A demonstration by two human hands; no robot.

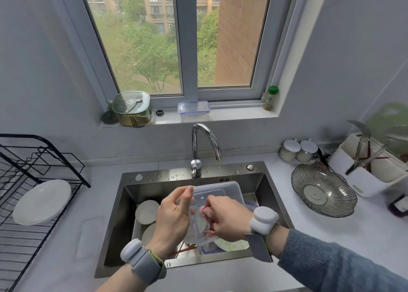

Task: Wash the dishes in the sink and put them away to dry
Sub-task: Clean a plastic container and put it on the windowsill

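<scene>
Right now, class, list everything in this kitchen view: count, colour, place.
sink: 1, steel, centre
tap: 1, chrome, behind sink
clear box: 1, held over sink
bowls: 2, grey, in sink
rack: 1, black, left
plate: 1, white, in rack
glass dish: 1, right counter
jars: 2, white lids, right counter
lidded box: 1, clear, sill
green container: 1, sill
spice bottle: 1, green cap, sill
left hand: holds clear box
right hand: fingers inside clear box
</scene>
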